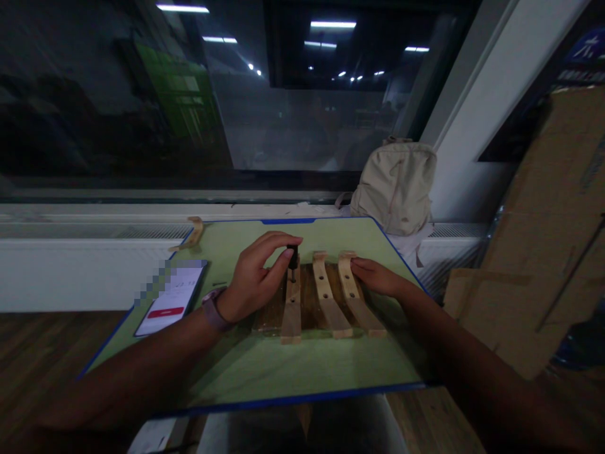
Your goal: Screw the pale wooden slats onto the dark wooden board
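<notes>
The left hand (258, 277) grips a small black screwdriver (293, 260) between thumb and fingertips (287, 254), fingers closed on its handle. The tool stands nearly upright, long axis vertical, tip pointing down onto the far end of the left wooden slat (292, 308). The right hand (375, 277) rests flat on the 3 o'clock edge of the slatted wooden assembly (321, 302), fingers extended and loose, pressing rather than grasping.

The assembly lies at the centre of a green cutting mat (265, 366) on the worktop. Three pale slats run roughly from 6 to 12 o'clock across a darker base; the centre slat (325, 296) and right slat (355, 296) fan slightly toward 5 o'clock.

Risks, as judged:
- Tip slip: the grip sits high on a short handle; any tilt off vertical may let the tip skate off the slat.
- Workpiece shift: only one hand steadies the assembly, from one side; turning force may rotate it on the mat.
- Low light makes tip seating hard to verify.

A smartphone (172, 299) lies at 9 o'clock on the mat; a beige backpack (397, 186) stands at 1 o'clock.
</notes>
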A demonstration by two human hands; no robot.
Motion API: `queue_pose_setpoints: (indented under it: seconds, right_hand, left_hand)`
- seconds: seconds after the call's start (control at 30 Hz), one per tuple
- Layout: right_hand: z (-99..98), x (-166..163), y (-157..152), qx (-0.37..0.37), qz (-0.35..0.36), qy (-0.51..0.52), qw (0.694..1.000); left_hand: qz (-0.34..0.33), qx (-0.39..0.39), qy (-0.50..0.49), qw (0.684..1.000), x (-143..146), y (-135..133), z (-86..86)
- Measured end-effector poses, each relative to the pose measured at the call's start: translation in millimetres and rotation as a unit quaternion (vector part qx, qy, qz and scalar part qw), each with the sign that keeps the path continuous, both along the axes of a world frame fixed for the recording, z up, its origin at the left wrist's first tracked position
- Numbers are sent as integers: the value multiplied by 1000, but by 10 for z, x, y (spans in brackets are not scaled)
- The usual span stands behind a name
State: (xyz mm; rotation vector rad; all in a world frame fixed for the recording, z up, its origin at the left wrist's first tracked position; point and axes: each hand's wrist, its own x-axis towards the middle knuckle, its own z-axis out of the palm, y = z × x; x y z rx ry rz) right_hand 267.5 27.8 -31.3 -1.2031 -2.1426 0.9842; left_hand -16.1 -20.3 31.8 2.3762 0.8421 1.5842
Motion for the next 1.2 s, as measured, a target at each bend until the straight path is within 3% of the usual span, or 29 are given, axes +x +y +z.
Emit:
queue_pose_setpoints:
  seconds: [0.23,0.53,0.77,0.9,1.1,1.2]
  right_hand:
    - [-23,20,23,12,25,-6,1000]
    - [-68,24,30,12,5,-5,1000]
    - [-18,23,16,4,10,-11,1000]
    - [-3,16,5,1,8,-11,1000]
    - [-18,15,9,3,-4,-1,1000]
    - [-18,13,18,6,5,-11,1000]
  left_hand:
    - [27,33,-8,999,-5,7,40]
    - [-20,-79,-59,995,-8,33,-118]
    - [8,55,-26,998,-2,16,17]
    - [31,49,-16,998,0,-7,32]
    - [-6,30,-3,1000,28,-6,-1]
    - [6,43,-14,999,28,12,2]
